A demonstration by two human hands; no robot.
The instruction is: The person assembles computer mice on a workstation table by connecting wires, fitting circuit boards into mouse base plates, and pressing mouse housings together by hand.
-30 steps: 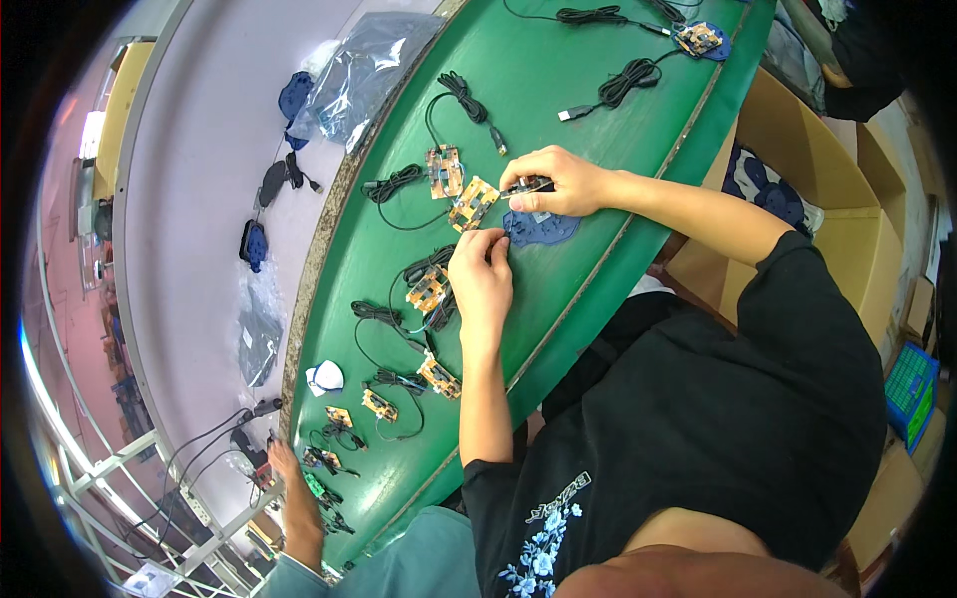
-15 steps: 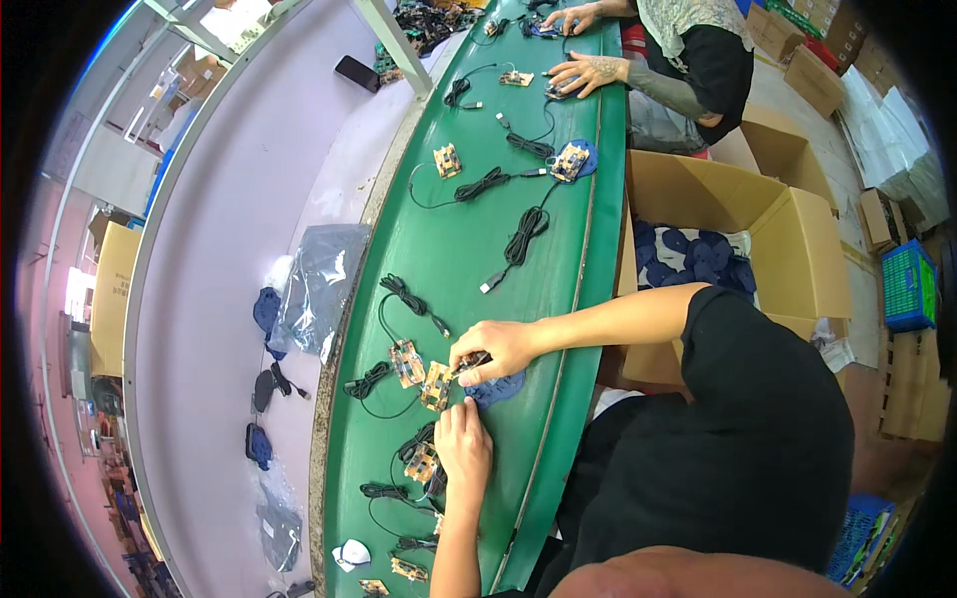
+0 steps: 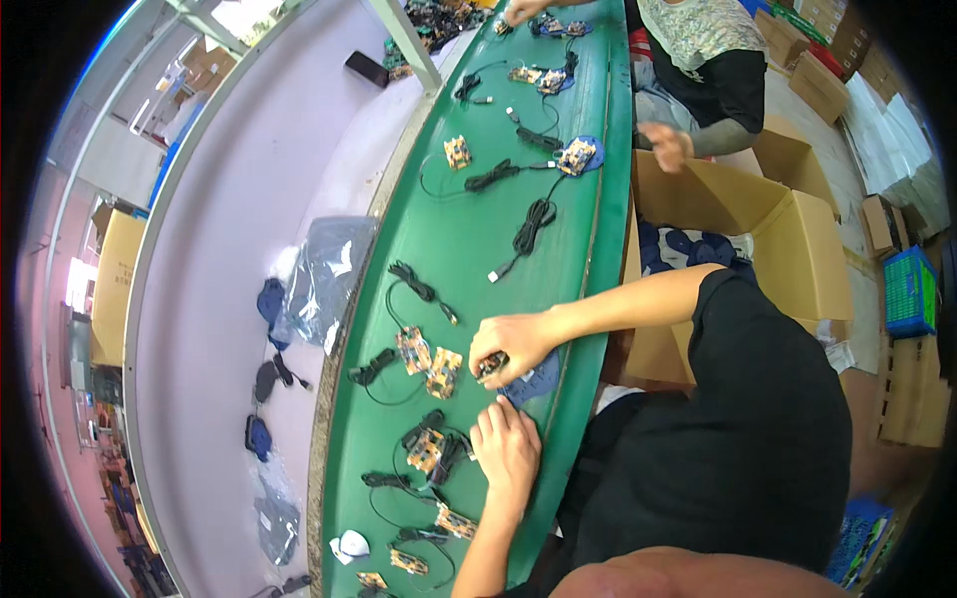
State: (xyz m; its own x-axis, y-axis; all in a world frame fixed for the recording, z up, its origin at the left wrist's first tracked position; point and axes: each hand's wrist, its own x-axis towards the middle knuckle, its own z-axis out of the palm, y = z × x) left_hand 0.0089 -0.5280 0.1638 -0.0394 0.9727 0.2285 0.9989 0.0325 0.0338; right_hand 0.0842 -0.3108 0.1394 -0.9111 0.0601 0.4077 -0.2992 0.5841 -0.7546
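Note:
My right hand (image 3: 515, 344) grips a small circuit board (image 3: 491, 366) with dark parts between thumb and fingers. Just under it a dark blue plastic shell (image 3: 535, 383) lies on the green belt (image 3: 518, 448). My left hand (image 3: 506, 448) rests palm down, its fingers stretched out, with the fingertips at the shell's near left edge. Left of my right hand, two brown circuit boards lie close together, the nearer one (image 3: 444, 373) next to a board (image 3: 413, 349) with a bundled black cable (image 3: 373, 367). My fingers partly hide the held board.
Farther up the belt lie a shell with a board (image 3: 578, 156) and a coiled cable (image 3: 535, 225). A co-worker's hand (image 3: 666, 147) is over the far right side. An open carton (image 3: 812, 249) stands on the right. Plastic bags (image 3: 334, 269) and a phone (image 3: 367, 69) lie on the left ledge.
Both my hands have moved right, away from the loose boards, with the held board and the shell. The co-worker's near hand has left the belt; the other has reached farther up.

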